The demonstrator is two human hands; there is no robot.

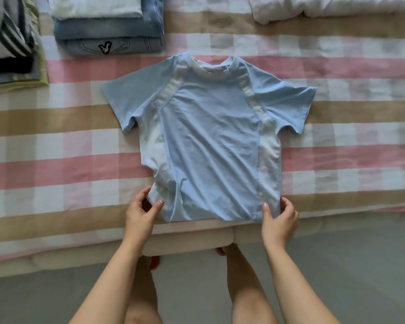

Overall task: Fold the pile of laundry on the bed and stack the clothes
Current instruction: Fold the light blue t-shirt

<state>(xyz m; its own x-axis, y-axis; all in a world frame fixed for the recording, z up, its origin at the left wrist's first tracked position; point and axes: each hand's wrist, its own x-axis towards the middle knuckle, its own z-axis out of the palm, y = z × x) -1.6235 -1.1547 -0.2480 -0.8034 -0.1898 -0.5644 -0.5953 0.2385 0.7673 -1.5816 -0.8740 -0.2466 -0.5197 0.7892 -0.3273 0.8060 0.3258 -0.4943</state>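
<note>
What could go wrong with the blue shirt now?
The blue shirt is wrinkled near its hem, where the left hand and right hand pinch it, so creases may get folded in. The hem also lies at the bed edge, so the shirt might slide off.

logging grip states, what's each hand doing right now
Left hand: closed on the bottom left hem corner of the light blue t-shirt.
Right hand: closed on the bottom right hem corner of the same shirt.
</note>
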